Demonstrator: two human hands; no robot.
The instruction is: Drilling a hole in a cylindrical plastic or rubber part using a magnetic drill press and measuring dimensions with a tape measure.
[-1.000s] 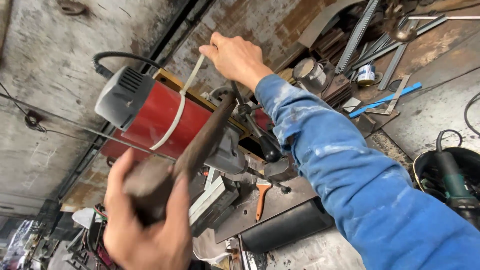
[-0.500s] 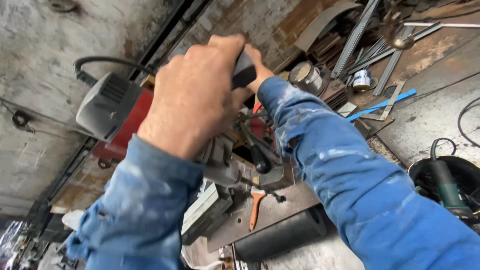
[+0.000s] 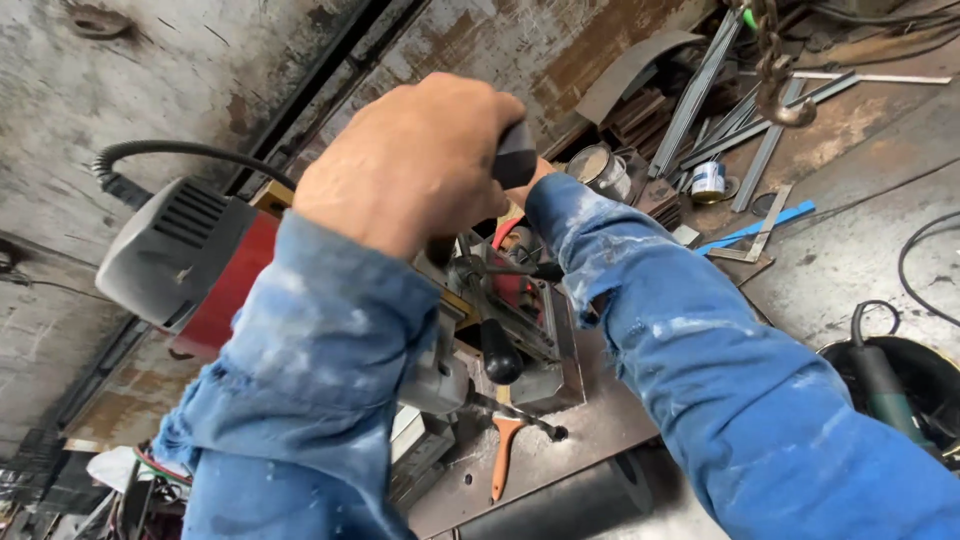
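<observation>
The setting is a metal workshop: a worn, rust-stained steel bench [image 3: 880, 250] fills the right of the frame, with a stack of steel offcuts [image 3: 700, 110] at the upper right and a hook on a chain [image 3: 780, 95] hanging above them.

A magnetic drill press [image 3: 190, 265], with a grey motor housing and a red body, occupies the left and centre of the frame. Its long axis runs from the motor cap at centre left down toward the lower centre, where the drill bit [image 3: 515, 412] points at a steel plate [image 3: 560, 450]. The bit tip sits at or just above a hole in the plate; actual contact cannot be confirmed.

The left hand [image 3: 405, 160] is closed firmly around a dark tool handle [image 3: 515, 155] at upper centre. The right hand is hidden behind the left hand and the machine; only the right sleeve [image 3: 720, 350] shows, so its grip cannot be determined.

Judged from the pictures, the step in hand is work at the top of the drill with the held tool. The next move appears to call for a steady, controlled force along the handle while the drill base remains seated on the plate.

An orange-handled tool [image 3: 503, 455] lies on the plate beside the bit. A black feed-lever knob [image 3: 500, 365] projects just above it.
</observation>
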